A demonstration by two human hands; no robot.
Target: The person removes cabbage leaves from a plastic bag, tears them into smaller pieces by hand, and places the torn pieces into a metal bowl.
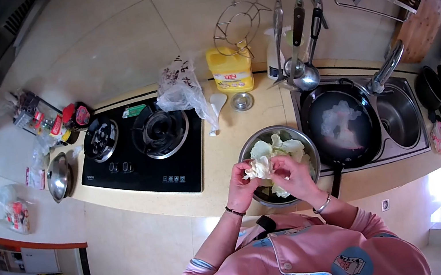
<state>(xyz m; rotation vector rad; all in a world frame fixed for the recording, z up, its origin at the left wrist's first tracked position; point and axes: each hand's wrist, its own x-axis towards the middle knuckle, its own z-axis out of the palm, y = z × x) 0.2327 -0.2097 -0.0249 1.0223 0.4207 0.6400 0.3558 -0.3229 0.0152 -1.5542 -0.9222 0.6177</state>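
Pale cabbage leaves (287,148) lie torn in a steel bowl (254,200) on the counter, right below my hands. Between my two hands, over the bowl's left part, is a crumpled whitish cabbage piece (260,168). My left hand (240,185) pinches it from the left, a dark beaded bracelet on the wrist. From the right, my right hand (292,175) grips the same piece with bent fingers; a silver bangle circles that wrist. My hands hide part of the bowl's near side.
A black frying pan (324,146) with cloudy liquid rests over the sink (415,131), its handle toward me. Left of the bowl are a gas stove (180,176) and a plastic bag (181,94). Behind stand a yellow jug (231,71) and hanging ladles (307,77).
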